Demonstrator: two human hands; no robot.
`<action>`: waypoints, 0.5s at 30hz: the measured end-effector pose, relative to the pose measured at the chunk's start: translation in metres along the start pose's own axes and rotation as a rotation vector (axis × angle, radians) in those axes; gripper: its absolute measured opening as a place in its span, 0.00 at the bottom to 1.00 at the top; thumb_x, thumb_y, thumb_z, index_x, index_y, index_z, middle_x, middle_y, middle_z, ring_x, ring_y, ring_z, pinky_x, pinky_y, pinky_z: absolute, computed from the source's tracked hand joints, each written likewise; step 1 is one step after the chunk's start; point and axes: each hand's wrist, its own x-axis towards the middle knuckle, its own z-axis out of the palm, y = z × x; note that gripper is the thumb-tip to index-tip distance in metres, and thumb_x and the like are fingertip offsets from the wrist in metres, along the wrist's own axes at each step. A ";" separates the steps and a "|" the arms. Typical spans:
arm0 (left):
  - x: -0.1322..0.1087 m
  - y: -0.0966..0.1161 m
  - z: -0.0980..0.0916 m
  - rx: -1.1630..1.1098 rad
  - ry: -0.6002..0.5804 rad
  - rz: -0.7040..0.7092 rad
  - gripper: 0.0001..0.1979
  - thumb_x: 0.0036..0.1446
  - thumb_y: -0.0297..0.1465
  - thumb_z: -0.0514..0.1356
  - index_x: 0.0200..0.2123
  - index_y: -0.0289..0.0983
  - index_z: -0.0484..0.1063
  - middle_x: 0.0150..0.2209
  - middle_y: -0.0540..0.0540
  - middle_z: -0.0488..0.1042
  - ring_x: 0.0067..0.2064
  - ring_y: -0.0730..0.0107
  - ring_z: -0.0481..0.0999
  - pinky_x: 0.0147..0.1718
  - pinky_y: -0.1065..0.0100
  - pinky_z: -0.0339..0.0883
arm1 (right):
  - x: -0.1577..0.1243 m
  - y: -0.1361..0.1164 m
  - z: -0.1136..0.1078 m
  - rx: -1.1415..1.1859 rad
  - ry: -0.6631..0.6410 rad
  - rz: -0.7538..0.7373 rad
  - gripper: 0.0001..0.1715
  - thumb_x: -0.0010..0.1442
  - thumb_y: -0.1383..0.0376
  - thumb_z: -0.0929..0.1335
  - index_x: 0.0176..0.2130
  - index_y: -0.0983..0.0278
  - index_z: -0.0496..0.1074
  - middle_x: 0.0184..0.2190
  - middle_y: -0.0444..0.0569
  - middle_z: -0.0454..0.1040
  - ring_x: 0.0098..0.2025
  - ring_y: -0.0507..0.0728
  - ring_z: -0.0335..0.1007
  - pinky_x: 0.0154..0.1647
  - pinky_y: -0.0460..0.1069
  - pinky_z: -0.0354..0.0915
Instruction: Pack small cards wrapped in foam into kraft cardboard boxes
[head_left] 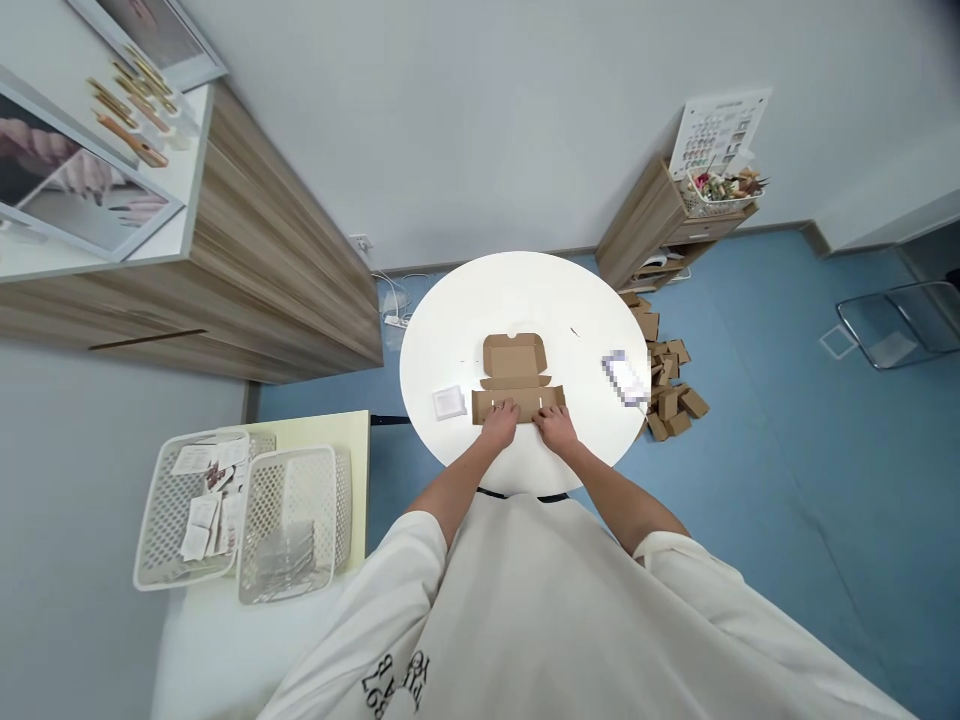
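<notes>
A brown cardboard box [514, 360], unfolded with its flaps spread, lies on the round white table [465, 300] in front of me. On the left part of its near panel is my left hand [501, 422], fingers closed at the near edge. My right hand [556, 428] grips the same panel near its right end, with the fingers bent over the edge. The undersides of both hands are hidden. Left of the box lies a small clear and white flat case [449, 402].
A blurred phone-like object [624, 378] lies at the table's right side. Several small cardboard boxes [671, 400] are heaped on the floor beyond. Two white baskets [251, 515], with papers and clear packets, stand at my left. A wooden cabinet [285, 230] rises at the back left.
</notes>
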 end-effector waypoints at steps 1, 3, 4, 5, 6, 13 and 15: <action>0.004 0.000 -0.002 -0.008 -0.027 -0.011 0.20 0.60 0.24 0.55 0.56 0.37 0.63 0.59 0.35 0.64 0.59 0.53 0.67 0.57 0.54 0.60 | 0.001 0.002 -0.002 0.017 -0.007 0.001 0.22 0.69 0.67 0.58 0.53 0.60 0.76 0.50 0.55 0.73 0.53 0.64 0.61 0.57 0.58 0.48; 0.010 0.000 -0.005 -0.025 -0.062 -0.024 0.20 0.61 0.25 0.54 0.56 0.36 0.63 0.57 0.34 0.66 0.56 0.53 0.70 0.55 0.54 0.62 | 0.004 0.008 -0.010 0.068 -0.017 0.011 0.22 0.70 0.64 0.58 0.52 0.61 0.77 0.51 0.56 0.73 0.53 0.64 0.61 0.58 0.58 0.48; 0.012 0.000 -0.006 -0.028 -0.068 -0.026 0.19 0.61 0.25 0.54 0.56 0.36 0.63 0.57 0.34 0.66 0.54 0.53 0.71 0.55 0.53 0.63 | 0.007 0.012 -0.015 0.101 -0.026 0.024 0.23 0.71 0.61 0.57 0.50 0.61 0.77 0.50 0.56 0.74 0.53 0.65 0.62 0.58 0.59 0.49; 0.014 0.001 -0.008 -0.029 -0.074 -0.028 0.19 0.62 0.26 0.54 0.57 0.36 0.63 0.58 0.33 0.65 0.53 0.52 0.72 0.55 0.52 0.63 | 0.011 0.016 -0.022 0.135 -0.022 0.050 0.24 0.71 0.60 0.57 0.50 0.61 0.78 0.50 0.56 0.74 0.53 0.65 0.62 0.58 0.59 0.51; 0.015 0.002 -0.010 -0.029 -0.082 -0.031 0.20 0.62 0.26 0.54 0.57 0.36 0.63 0.61 0.33 0.63 0.52 0.52 0.73 0.54 0.52 0.64 | 0.017 0.020 -0.029 0.172 -0.011 0.089 0.25 0.72 0.60 0.56 0.51 0.62 0.77 0.52 0.56 0.73 0.53 0.64 0.62 0.57 0.58 0.52; 0.024 0.011 -0.023 -0.001 -0.158 -0.085 0.27 0.62 0.23 0.53 0.64 0.40 0.58 0.74 0.36 0.38 0.50 0.51 0.76 0.49 0.52 0.69 | 0.083 0.050 -0.063 0.484 0.104 0.335 0.26 0.67 0.55 0.62 0.60 0.58 0.70 0.68 0.54 0.55 0.64 0.68 0.54 0.61 0.62 0.55; 0.026 0.013 -0.025 0.002 -0.175 -0.107 0.29 0.62 0.23 0.53 0.65 0.42 0.57 0.74 0.37 0.33 0.49 0.52 0.76 0.48 0.52 0.71 | 0.099 0.055 -0.065 0.577 0.065 0.360 0.27 0.66 0.53 0.63 0.60 0.57 0.71 0.67 0.53 0.58 0.64 0.68 0.56 0.62 0.62 0.56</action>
